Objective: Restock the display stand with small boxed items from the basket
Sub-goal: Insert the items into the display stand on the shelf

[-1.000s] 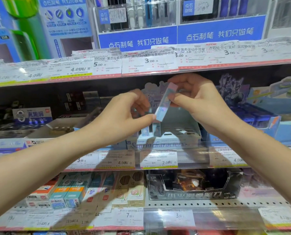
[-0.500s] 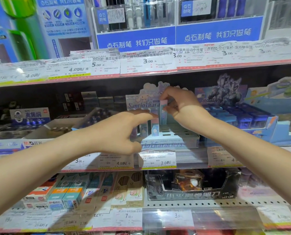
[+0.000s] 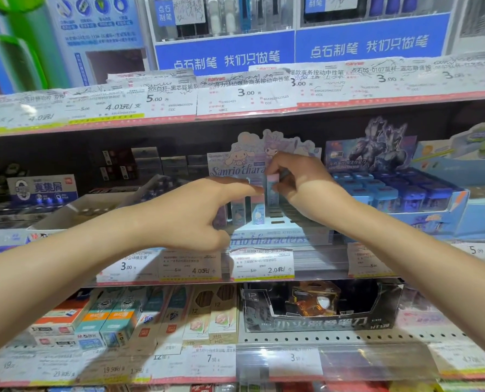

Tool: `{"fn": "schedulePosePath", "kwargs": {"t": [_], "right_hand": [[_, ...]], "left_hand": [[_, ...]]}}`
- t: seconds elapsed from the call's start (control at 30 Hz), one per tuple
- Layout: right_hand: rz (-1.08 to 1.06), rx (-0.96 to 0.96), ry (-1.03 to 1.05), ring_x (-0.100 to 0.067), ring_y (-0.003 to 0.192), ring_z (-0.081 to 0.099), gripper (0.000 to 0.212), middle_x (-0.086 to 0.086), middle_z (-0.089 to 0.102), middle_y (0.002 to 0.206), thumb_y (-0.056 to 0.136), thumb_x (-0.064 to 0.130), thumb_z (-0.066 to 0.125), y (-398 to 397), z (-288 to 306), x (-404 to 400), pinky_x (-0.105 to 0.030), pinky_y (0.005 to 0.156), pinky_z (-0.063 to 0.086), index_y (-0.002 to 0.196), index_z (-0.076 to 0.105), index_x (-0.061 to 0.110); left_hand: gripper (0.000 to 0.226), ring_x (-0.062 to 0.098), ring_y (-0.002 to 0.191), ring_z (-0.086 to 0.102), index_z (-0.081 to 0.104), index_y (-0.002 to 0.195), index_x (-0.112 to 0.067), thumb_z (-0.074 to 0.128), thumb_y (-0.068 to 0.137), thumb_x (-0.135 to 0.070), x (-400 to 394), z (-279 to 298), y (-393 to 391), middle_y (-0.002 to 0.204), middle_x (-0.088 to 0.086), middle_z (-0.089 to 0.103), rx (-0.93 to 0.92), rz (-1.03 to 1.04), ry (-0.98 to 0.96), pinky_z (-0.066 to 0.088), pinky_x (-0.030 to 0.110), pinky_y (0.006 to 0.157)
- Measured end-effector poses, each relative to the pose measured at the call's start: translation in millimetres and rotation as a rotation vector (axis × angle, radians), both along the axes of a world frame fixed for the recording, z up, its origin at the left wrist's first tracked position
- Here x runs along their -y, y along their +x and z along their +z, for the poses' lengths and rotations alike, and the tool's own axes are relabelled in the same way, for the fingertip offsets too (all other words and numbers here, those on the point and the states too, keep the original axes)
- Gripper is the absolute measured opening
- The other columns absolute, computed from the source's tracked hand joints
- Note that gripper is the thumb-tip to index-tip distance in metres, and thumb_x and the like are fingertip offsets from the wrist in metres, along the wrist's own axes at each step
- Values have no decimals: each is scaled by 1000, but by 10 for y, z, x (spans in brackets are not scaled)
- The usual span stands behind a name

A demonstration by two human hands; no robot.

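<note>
Since a second ago your right hand [image 3: 297, 183] has carried the box [image 3: 272, 190] from mid-air down into the stand [image 3: 278, 236], and your left hand [image 3: 191, 212] has dropped from the box's lower end to the row in front.

Nearest you, both bare forearms reach in from the lower corners of the view, over the shelf edge with its price tags [image 3: 262, 264]. Below them sit pencil packs [image 3: 207, 315] and a black tray [image 3: 320, 309].

Your left hand is loosely curled, index finger stretched out to the right, its tip touching or just beside the box; thumb and finger are apart and grip nothing you can see. Under that hand, three boxes [image 3: 248, 212] stand upright in the stand's slots, partly hidden by your fingers.

Your right hand is pinched on the top of the box, thumb on the near side and fingers behind. The box stands upright, its lower end in the stand just right of the filled row; whether it is fully seated you cannot tell. Empty slots lie to its right, partly hidden under your wrist.

Behind rises the stand's backing card [image 3: 247, 162] with cartoon characters. To the right is a blue display [image 3: 405, 193] of small blue boxes. Above, a second row of price tags runs along the upper shelf [image 3: 235, 97].
</note>
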State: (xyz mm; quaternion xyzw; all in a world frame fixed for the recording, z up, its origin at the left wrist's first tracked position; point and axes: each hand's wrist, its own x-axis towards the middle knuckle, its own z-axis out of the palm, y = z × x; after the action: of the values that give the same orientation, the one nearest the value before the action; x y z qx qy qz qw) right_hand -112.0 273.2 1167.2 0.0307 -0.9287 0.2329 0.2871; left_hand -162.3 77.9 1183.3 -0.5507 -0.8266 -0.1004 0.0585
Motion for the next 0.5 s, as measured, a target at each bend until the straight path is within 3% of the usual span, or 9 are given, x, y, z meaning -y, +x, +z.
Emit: {"fn": "schedulePosePath", "kwargs": {"t": [0.17,0.33,0.5], "right_hand": [[-75,-147,228,-28,100,55,22,-6,59,112,81,3,51,44,30,6,-33,77,47,95,68,10],[-91,-99,279,-29,100,56,29,-4,58,115,83,5,47,78,49,9,-34,78,48,101,68,14],[-72,-64,275,-32,98,56,33,-6,61,110,82,2,45,77,118,19,-39,79,49,98,71,15]], "left_hand": [[77,29,105,60,34,135,-34,50,60,-25,7,-9,7,116,13,64,-20,12,-24,50,41,89],[74,25,107,60,42,134,-28,52,61,-20,8,43,70,128,0,58,13,-16,-3,49,39,91],[74,22,108,60,44,134,-28,52,61,-19,7,62,88,127,0,60,10,-15,-1,48,36,90]]}}
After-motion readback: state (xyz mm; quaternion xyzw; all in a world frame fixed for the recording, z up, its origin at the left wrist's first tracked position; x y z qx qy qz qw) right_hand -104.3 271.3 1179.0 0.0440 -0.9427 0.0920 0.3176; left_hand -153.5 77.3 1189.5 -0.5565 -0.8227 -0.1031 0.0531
